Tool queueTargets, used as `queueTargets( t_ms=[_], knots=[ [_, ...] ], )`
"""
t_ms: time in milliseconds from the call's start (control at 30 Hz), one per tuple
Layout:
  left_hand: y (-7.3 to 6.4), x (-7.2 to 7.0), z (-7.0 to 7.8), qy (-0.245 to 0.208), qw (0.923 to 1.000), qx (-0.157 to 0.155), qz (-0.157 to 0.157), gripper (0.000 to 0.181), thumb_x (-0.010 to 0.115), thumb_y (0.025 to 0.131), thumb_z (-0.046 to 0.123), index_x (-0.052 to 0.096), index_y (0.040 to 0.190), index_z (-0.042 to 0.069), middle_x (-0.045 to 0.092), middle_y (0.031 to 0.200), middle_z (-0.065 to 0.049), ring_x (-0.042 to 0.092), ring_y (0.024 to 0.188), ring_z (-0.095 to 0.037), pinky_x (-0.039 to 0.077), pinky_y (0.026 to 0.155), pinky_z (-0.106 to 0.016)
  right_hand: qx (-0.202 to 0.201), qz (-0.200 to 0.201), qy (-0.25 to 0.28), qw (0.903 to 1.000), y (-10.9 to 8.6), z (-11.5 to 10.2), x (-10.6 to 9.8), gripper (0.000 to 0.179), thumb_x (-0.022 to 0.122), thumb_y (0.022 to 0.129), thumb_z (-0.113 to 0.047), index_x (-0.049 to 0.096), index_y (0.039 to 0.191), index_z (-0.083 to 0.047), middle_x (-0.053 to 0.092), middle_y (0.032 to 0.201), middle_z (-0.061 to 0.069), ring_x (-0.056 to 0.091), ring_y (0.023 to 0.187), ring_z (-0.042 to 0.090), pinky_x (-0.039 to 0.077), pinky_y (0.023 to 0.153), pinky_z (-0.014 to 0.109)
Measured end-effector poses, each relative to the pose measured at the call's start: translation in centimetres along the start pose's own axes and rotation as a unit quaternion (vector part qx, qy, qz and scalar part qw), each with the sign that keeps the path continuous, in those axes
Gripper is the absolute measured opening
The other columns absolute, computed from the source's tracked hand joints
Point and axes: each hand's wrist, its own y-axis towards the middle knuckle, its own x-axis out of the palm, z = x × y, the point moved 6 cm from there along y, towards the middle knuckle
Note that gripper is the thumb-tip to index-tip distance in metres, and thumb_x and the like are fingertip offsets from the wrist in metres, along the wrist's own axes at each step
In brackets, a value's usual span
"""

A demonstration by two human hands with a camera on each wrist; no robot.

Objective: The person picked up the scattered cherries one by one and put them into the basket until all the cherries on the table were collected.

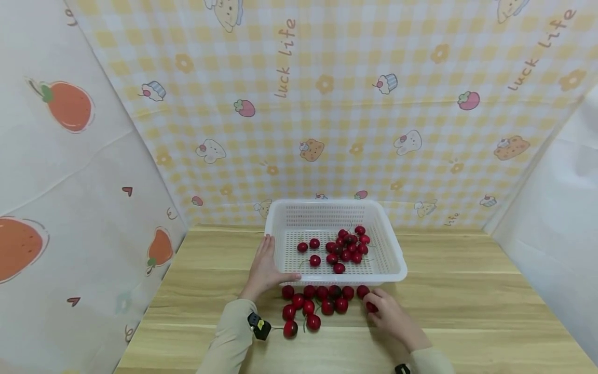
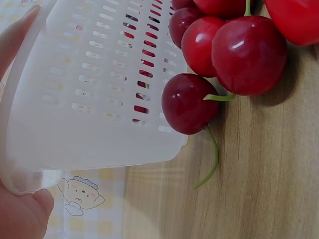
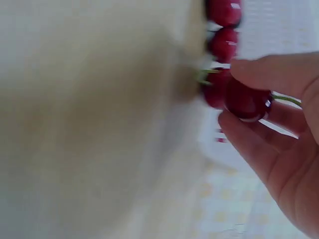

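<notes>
Hung across the far side, a yellow checked cloth point(image 1: 327, 130), and spread before it, a wooden table point(image 1: 467, 306). Set at the far middle of that table, a white slotted basket point(image 1: 327, 278), apparently thin plastic; judged light and a little flexible, apt to skid if nudged, so best steadied by a corner or the rim. Placed at its near left corner, the left hand point(image 1: 267, 269), spread wide, thumb along the near rim and fingers straight against the left side, touching rather than clenching. At the near right, in front of the basket, the right hand point(image 1: 393, 318), narrowed to a pinch. Gathered inside the basket, cherries point(image 1: 351, 248), mostly bunched to the right, with three apart on the left; scattered on the table just in front, more of the same, the farthest in a row close along the near wall. Held in the right pinch between thumb and fingers, a single dark cherry point(image 3: 246, 102), near the right end of that row; cannot tell whether raised or resting. Probably light, firm and slippery with that gloss, perhaps easily bruised if real fruit; best taken gently round the widest part, not by the thin green stem point(image 3: 288, 99), likely to snap.
</notes>
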Motion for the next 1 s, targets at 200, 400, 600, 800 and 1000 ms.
queueTargets(
  t_ms=[200, 400, 600, 800, 1000],
  knots=[
    [0.0, 0.1, 0.0, 0.005, 1.0, 0.008, 0.002, 0.127, 0.082, 0.048, 0.053, 0.018, 0.141, -0.006, 0.014, 0.148, -0.022, 0.009, 0.138, -0.03, 0.013, 0.112, -0.044, -0.018, -0.033, 0.024, 0.999, 1.8, -2.2, -2.8, 0.031, 0.073, 0.06, 0.008, 0.061, 0.084, -0.007, 0.057, 0.082, 0.0, 0.056, 0.072, 0.011, 0.05, 0.059, 0.021],
    [0.1, 0.1, -0.1, 0.005, 1.0, 0.008, 0.0, 0.128, 0.082, 0.048, 0.054, 0.018, 0.142, -0.005, 0.013, 0.149, -0.022, 0.009, 0.138, -0.03, 0.013, 0.111, -0.044, -0.052, -0.023, 0.043, 0.9974, 5.0, -4.0, -7.3, 0.027, 0.073, 0.066, 0.0, 0.063, 0.091, -0.003, 0.062, 0.085, 0.004, 0.059, 0.076, 0.014, 0.053, 0.065, 0.025],
    [-0.1, -0.1, 0.1, -0.006, 1.0, 0.003, 0.0, 0.128, 0.083, 0.047, 0.052, 0.019, 0.142, -0.005, 0.014, 0.149, -0.022, 0.01, 0.138, -0.031, 0.014, 0.111, -0.046, -0.067, -0.019, 0.035, 0.9969, 9.3, -2.5, -10.9, 0.028, 0.071, 0.066, 0.005, 0.061, 0.092, 0.0, 0.063, 0.087, 0.009, 0.061, 0.077, 0.021, 0.055, 0.065, 0.025],
    [-0.3, -0.2, 0.4, -0.013, 0.9999, 0.004, 0.0, 0.126, 0.084, 0.048, 0.051, 0.02, 0.142, -0.005, 0.014, 0.148, -0.022, 0.01, 0.138, -0.032, 0.014, 0.111, -0.046, -0.002, -0.099, 0.014, 0.995, 14.4, 1.1, -11.8, 0.024, 0.068, 0.072, 0.004, 0.061, 0.095, 0.002, 0.061, 0.089, 0.012, 0.06, 0.08, 0.024, 0.054, 0.07, 0.033],
    [-0.2, -0.3, 0.3, -0.013, 0.9999, 0.003, 0.006, 0.126, 0.084, 0.047, 0.049, 0.02, 0.141, -0.005, 0.015, 0.148, -0.022, 0.01, 0.138, -0.032, 0.014, 0.111, -0.047, 0.036, -0.147, 0.033, 0.988, 19.1, 5.7, -9.8, 0.02, 0.066, 0.076, 0.002, 0.062, 0.096, 0.003, 0.063, 0.09, 0.014, 0.059, 0.083, 0.026, 0.051, 0.076, 0.041]
  ],
)
